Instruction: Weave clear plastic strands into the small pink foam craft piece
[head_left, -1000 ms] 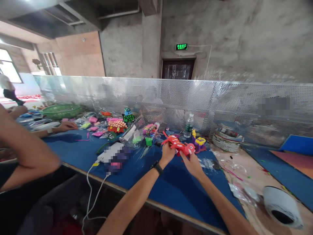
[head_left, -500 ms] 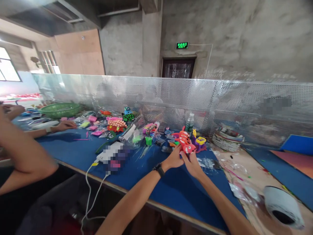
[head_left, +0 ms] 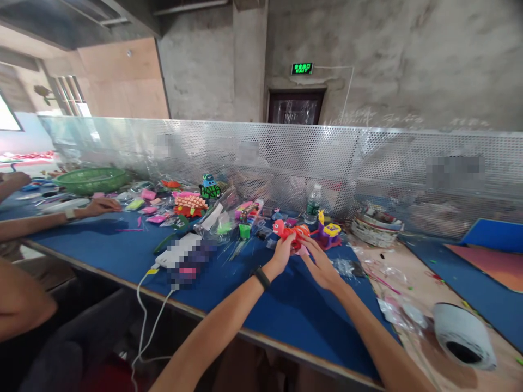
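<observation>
Nearest the camera, two bare forearms run up and away over the front edge of the blue table (head_left: 261,305). The left one carries a black wristband (head_left: 260,277).

The left hand (head_left: 281,255) and the right hand (head_left: 321,268) meet above the blue surface around a red-orange toy figure (head_left: 289,231). The left hand's fingers are curled shut on the figure's left end, just under its round head, where a white eye shows. The right hand lies at the opposite end with its fingers stretched forward and loosely together against the figure's right side and underside; whether they grip or only steady it cannot be told.

The figure's long axis runs roughly level from left to right, head toward the left. It sits at the fingertips of both hands, on their far side, so neither hand is clearly the nearer.

Just beyond and to the right of the figure stands a purple and yellow toy (head_left: 329,233). Crumpled clear plastic wrap (head_left: 347,267) lies beside the right hand, and a white tape roll (head_left: 461,335) lies at the near right.

Farther left, a white power bank (head_left: 174,256) trails cables over the table edge. Behind the toys stands a water bottle (head_left: 313,203), against a perforated metal screen (head_left: 388,163).

At the far left, another person's hand (head_left: 98,206) rests near a green basket (head_left: 92,179).
</observation>
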`<action>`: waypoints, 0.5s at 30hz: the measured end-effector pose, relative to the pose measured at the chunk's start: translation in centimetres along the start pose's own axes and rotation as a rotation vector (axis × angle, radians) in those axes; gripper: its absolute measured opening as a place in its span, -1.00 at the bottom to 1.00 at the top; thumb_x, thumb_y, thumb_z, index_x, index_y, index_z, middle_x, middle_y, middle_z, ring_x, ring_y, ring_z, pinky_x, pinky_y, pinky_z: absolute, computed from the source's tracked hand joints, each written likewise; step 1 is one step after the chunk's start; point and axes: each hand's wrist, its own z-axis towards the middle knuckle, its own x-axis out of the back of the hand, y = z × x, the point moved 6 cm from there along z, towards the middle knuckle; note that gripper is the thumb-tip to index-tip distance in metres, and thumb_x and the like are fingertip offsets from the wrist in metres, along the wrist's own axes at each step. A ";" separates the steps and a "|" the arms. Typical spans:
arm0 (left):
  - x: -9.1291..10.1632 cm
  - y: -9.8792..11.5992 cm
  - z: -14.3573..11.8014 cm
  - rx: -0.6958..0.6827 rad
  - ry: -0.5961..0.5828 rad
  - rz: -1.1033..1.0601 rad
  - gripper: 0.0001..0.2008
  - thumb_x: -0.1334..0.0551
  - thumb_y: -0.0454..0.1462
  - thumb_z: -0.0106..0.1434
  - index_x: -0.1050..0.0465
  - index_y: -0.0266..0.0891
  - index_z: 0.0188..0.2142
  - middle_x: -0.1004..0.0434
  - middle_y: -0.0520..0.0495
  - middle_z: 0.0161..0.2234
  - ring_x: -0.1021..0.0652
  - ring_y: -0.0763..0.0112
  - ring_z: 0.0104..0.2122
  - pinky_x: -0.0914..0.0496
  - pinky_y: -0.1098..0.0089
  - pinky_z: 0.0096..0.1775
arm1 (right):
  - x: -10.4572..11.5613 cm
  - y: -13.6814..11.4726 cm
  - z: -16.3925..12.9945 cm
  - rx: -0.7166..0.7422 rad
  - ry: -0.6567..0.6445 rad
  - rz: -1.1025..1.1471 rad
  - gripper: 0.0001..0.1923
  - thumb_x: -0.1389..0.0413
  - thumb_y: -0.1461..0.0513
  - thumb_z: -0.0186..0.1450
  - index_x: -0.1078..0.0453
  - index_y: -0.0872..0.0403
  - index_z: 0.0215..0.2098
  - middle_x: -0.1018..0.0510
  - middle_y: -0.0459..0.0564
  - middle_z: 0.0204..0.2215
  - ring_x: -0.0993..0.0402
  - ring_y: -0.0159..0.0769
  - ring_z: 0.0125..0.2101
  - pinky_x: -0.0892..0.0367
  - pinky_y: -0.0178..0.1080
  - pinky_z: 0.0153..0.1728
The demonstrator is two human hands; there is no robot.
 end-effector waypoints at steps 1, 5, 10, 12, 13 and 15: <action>0.1 0.0 0.0 0.004 0.017 -0.005 -0.60 -0.35 -0.02 0.11 -0.49 -0.30 -0.22 -0.57 -0.10 -0.35 -0.54 0.37 -0.39 -0.41 0.39 -0.33 | 0.2 -0.1 0.1 0.007 0.016 -0.020 -0.58 0.05 0.03 0.45 -0.37 -0.02 0.17 -0.37 0.11 0.20 -0.26 -0.11 0.23 -0.14 0.05 0.28; 0.5 0.5 -0.2 -0.010 0.072 -0.018 -0.62 -0.33 -0.02 0.14 -0.49 -0.30 -0.25 -0.57 -0.10 -0.38 -0.54 0.36 -0.42 -0.44 0.36 -0.34 | 1.4 0.5 0.2 0.000 0.111 -0.123 -0.65 0.04 0.07 0.44 -0.40 -0.01 0.09 -0.47 0.10 0.05 -0.37 -0.11 0.12 -0.26 0.00 0.18; 1.6 1.5 0.0 -0.051 0.210 -0.058 -0.72 -0.31 -0.08 0.17 -0.46 -0.27 -0.33 -0.50 -0.01 -0.52 -0.49 0.40 -0.53 -0.40 0.41 -0.44 | 2.4 3.8 0.0 -0.145 0.093 -0.260 -0.68 0.04 0.13 0.39 -0.42 0.06 0.00 -0.58 0.09 -0.12 -0.51 -0.12 -0.09 -0.38 -0.05 -0.01; 2.4 2.0 0.2 -0.063 0.268 -0.095 -0.73 -0.29 -0.08 0.19 -0.42 -0.26 -0.39 -0.44 0.03 -0.59 -0.47 0.41 -0.57 -0.37 0.44 -0.49 | 2.6 4.9 -0.1 -0.192 0.030 -0.284 -0.71 0.01 0.14 0.37 -0.44 0.07 -0.06 -0.62 0.08 -0.18 -0.55 -0.14 -0.17 -0.39 -0.10 -0.08; 2.8 2.2 0.4 -0.070 0.289 -0.120 -0.73 -0.27 -0.08 0.20 -0.39 -0.25 -0.40 -0.41 0.05 -0.61 -0.46 0.43 -0.58 -0.35 0.46 -0.51 | 2.8 5.3 -0.3 -0.206 0.005 -0.287 -0.72 -0.01 0.15 0.36 -0.45 0.06 -0.06 -0.63 0.07 -0.20 -0.56 -0.15 -0.19 -0.39 -0.12 -0.10; 3.5 2.9 0.6 -0.083 0.318 -0.181 -0.74 -0.23 -0.08 0.23 -0.34 -0.22 -0.41 -0.36 0.10 -0.63 -0.42 0.47 -0.62 -0.30 0.49 -0.55 | 2.9 5.8 -0.5 -0.216 -0.038 -0.282 -0.73 -0.04 0.14 0.35 -0.45 0.04 -0.06 -0.65 0.04 -0.23 -0.58 -0.16 -0.21 -0.39 -0.15 -0.13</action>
